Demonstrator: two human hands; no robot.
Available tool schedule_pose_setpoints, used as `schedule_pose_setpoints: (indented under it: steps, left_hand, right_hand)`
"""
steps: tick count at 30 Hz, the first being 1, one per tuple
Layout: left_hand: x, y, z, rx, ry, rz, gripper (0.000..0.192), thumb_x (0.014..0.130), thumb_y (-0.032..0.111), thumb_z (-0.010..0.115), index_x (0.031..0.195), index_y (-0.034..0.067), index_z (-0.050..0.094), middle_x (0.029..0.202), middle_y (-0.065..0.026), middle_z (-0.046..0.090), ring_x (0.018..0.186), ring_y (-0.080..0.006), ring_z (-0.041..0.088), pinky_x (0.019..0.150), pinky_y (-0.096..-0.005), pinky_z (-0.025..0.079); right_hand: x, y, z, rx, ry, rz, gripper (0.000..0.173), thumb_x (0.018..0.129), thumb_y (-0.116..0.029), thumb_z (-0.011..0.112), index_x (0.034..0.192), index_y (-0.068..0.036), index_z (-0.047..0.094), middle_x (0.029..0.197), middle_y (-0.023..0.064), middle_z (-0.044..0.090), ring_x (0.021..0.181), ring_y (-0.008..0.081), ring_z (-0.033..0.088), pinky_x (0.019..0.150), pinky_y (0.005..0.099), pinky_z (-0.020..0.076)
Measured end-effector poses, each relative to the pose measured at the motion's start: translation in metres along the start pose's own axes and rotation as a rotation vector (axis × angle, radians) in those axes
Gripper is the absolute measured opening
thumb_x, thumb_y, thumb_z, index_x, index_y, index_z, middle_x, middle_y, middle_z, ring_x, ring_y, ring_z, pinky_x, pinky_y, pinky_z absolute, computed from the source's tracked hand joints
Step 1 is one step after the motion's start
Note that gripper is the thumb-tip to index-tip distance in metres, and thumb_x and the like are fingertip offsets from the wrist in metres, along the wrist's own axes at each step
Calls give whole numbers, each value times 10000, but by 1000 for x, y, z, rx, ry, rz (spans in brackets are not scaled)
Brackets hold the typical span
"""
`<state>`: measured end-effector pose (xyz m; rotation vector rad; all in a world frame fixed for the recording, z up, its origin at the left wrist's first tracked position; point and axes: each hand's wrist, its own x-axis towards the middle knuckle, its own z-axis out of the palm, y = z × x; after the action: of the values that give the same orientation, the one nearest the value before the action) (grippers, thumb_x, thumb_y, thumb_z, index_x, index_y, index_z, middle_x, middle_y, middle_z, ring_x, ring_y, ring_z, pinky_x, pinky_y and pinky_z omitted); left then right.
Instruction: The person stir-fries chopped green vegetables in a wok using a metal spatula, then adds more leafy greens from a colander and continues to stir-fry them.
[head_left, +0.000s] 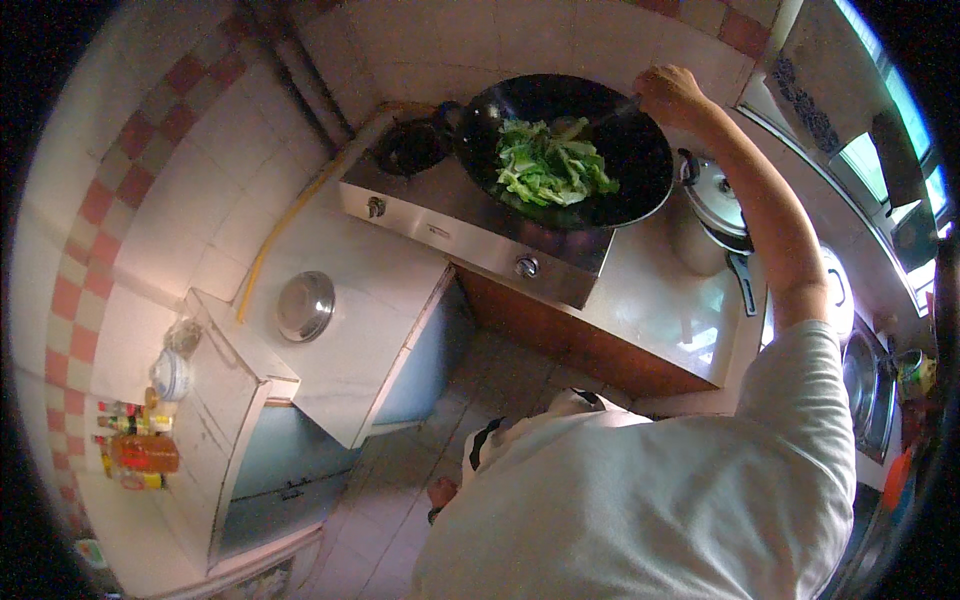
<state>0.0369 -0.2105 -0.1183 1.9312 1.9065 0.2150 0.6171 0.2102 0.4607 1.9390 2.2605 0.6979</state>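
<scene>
At the right side of a large black wok (641, 180), my right hand (667, 91) grips the handle of a cooking utensil (621, 111). The utensil's far end reaches toward chopped leafy greens (555, 165) and cannot be made out clearly. The greens lie heaped in the middle of the wok, which stands on a steel gas stove (465, 236). What looks like my left hand (442, 491) hangs low at my side, mostly hidden by my shirt; its fingers cannot be made out.
Right of the wok stands a lidded pressure cooker (716, 199) with its long handle pointing toward me. A second burner (411, 146) is at the left. A metal bowl (306, 306) sits on the left counter (360, 277). Several bottles and jars (139, 442) line a ledge beyond it.
</scene>
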Motion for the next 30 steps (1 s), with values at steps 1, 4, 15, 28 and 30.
schedule_pose_setpoints:
  steps: [1,4,15,28,30]
  left_hand:
    - [1,0,0,-69,-27,-66,185,785,261,592,818,86,640,673,-96,619,568,-235,577,530,-391,472]
    - [6,-2,1,-454,-113,-400,187,811,254,570,842,81,633,678,-81,623,584,-217,581,536,-378,471]
    - [30,9,18,-1252,-12,-706,164,806,137,578,928,28,592,719,-69,602,632,-155,565,552,-310,464]
    - [-29,4,4,626,-357,144,151,729,241,619,668,110,663,864,-69,658,659,-285,620,486,-456,464]
    - [-24,-1,2,421,-287,111,202,754,259,602,609,126,646,817,-68,656,651,-294,615,472,-455,465]
  right_hand:
    - [-5,-6,-12,-54,22,-33,183,751,-171,639,904,-72,657,871,131,656,860,359,628,700,430,523]
    - [-35,-29,-36,-104,131,-218,149,756,-135,624,890,-82,661,871,119,655,869,338,635,689,404,529]
    - [-36,41,-27,-31,-29,137,185,779,-174,639,954,-142,692,929,97,675,900,321,642,713,448,510]
    - [68,14,40,242,-22,-103,279,803,-166,568,1064,-186,663,1026,80,635,990,311,592,803,434,489]
    - [56,6,18,118,84,-222,312,788,-130,563,1079,-186,659,1015,79,637,980,306,598,798,430,490]
